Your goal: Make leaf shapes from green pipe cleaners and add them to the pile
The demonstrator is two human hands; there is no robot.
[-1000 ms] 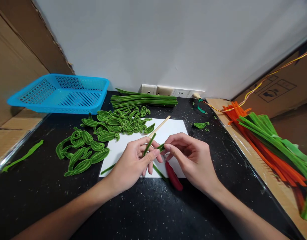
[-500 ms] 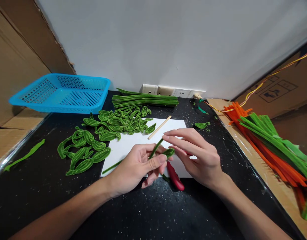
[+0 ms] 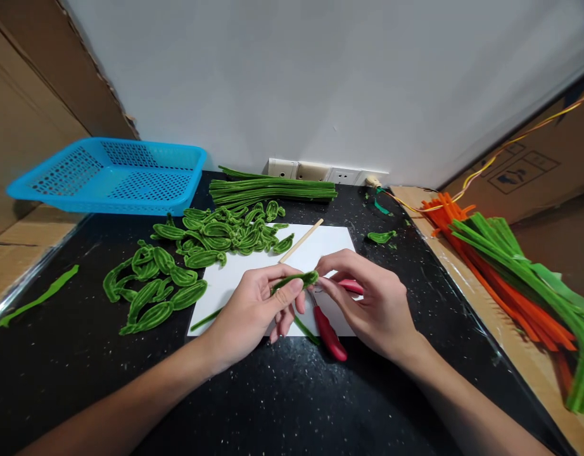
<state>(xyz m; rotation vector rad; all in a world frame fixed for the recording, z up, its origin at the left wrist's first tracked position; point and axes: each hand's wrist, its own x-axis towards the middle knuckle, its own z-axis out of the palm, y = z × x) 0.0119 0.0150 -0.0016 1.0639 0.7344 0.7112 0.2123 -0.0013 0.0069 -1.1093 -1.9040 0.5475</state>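
The left hand (image 3: 261, 304) clamps a fuzzy green piece (image 3: 296, 279) between thumb and fingers, above the white sheet (image 3: 339, 244) in the middle of the desk (image 3: 273, 405). The right hand (image 3: 368, 301) is just beside it, thumb and fingertips bent in toward the end of the piece; whether they grip it cannot be told.

Below the hands, a red-handled tool (image 3: 329, 335) lies open, one handle crossing the sheet's near edge, the other partly behind the right hand. One green stem (image 3: 205, 320) lies at the sheet's near left corner, and another (image 3: 306, 331) crosses its near edge beside the tool. A wooden stick (image 3: 301, 240) lies slanted on the far part of the sheet.

A heap of green looped leaves (image 3: 216, 237) overlaps the sheet's far left corner, and a looser group of leaves (image 3: 152, 315) lies on the desk left of the sheet. A bundle of green stems (image 3: 273, 191) lies along the desk's far edge, before the wall sockets (image 3: 320, 172). A blue basket (image 3: 106, 208) sits at the far left corner, with a flat green strip (image 3: 40, 296) nearer the left edge. A single leaf (image 3: 381, 237) lies toward the far right corner. Past the right edge, orange stems (image 3: 505, 297) and bright green stems (image 3: 534, 278) rest on cardboard (image 3: 565, 421).
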